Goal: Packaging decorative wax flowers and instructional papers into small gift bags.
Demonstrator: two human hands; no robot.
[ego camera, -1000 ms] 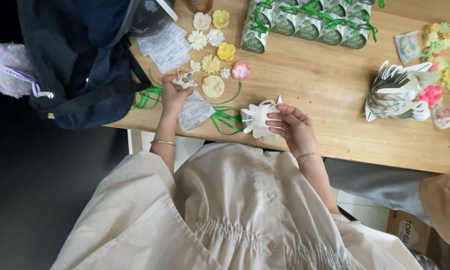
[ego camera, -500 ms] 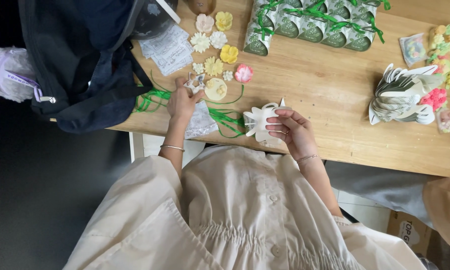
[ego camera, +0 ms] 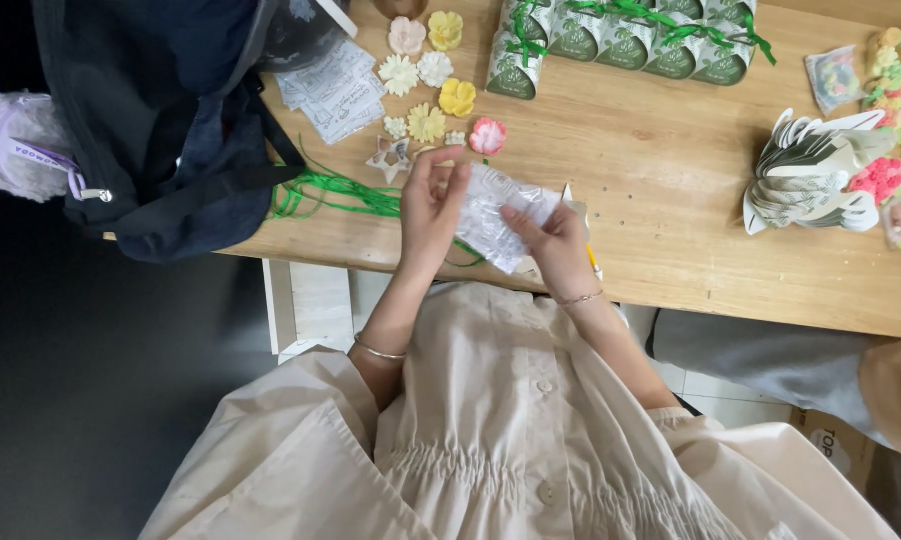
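My left hand (ego camera: 428, 208) and my right hand (ego camera: 552, 240) both hold a clear printed plastic bag (ego camera: 498, 212) just above the wooden table's near edge (ego camera: 670, 200). A small star-shaped piece (ego camera: 390, 156) lies on the table just left of my left hand. The white flower-shaped paper box that my right hand held earlier is mostly hidden under the bag and hand. Loose green ribbon (ego camera: 332, 192) trails to the left of my hands.
Pastel flower shapes (ego camera: 432, 92) lie behind my hands. A row of green-ribboned boxes (ego camera: 620, 45) stands at the back. A stack of flat white boxes (ego camera: 810, 170) and coloured flowers (ego camera: 878, 178) sit at right. A dark bag (ego camera: 160, 120) covers the table's left end.
My left hand set down the star piece and picked up the plastic bag. My right hand let go of the white paper box and took hold of the bag too.
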